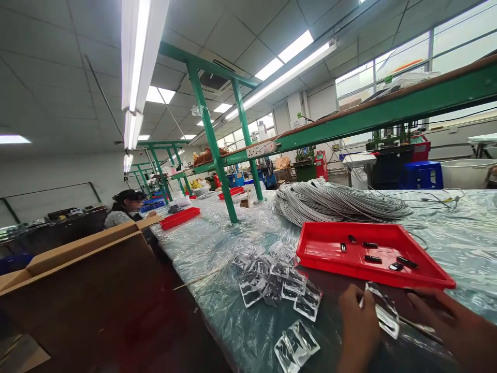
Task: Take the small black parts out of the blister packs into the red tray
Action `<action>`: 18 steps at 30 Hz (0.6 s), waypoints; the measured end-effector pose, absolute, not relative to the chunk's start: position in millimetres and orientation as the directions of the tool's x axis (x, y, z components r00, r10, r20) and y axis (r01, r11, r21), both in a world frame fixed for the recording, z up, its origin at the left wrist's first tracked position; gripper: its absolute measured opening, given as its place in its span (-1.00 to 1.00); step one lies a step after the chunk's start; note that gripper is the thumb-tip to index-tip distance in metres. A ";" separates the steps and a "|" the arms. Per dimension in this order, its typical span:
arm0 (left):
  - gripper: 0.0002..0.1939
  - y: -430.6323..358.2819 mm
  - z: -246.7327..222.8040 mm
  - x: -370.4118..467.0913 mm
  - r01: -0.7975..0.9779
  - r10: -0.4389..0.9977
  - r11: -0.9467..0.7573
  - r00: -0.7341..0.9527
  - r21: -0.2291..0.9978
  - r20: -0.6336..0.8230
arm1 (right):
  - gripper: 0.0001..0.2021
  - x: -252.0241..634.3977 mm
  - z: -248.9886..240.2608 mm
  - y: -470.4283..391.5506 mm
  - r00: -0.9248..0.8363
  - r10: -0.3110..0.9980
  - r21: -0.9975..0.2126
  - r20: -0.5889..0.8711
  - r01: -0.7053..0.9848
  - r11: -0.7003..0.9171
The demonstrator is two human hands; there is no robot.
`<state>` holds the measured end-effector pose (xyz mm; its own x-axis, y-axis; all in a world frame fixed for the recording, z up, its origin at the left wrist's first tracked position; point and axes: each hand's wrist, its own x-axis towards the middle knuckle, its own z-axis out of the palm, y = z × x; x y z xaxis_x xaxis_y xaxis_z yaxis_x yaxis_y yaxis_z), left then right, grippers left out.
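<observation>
At the bottom of the view my left hand (359, 324) and my right hand (454, 324) hold a small clear plastic packet (384, 311) between them, just in front of a red tray (322, 248). The tray carries several small black parts (373, 258). A heap of clear plastic packets (272, 277) lies to the left of my hands, and two more packets (295, 344) lie near the table edge.
A big coil of grey cable (334, 199) lies behind the tray on the plastic-covered table (209, 243). An open cardboard box (77, 274) stands at left. Green frame posts (213, 140) rise from the table. Another person (126, 207) sits at far left near another red tray (179, 217).
</observation>
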<state>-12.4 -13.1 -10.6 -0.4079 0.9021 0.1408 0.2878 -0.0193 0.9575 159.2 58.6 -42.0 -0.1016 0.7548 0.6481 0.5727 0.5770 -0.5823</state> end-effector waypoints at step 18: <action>-0.48 2.7 -17.3 -27.3 -0.232 0.975 -0.178 -0.175 0.956 0.139 | -0.30 131.3 14.5 54.9 -0.422 0.894 -0.921 0.151 0.267 0.282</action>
<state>-27.3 2.7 -17.3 -0.1746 0.9748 0.1391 -0.2316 -0.1780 0.9564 131.3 54.9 14.5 -0.4222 0.8938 0.1514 0.2674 0.2824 -0.9213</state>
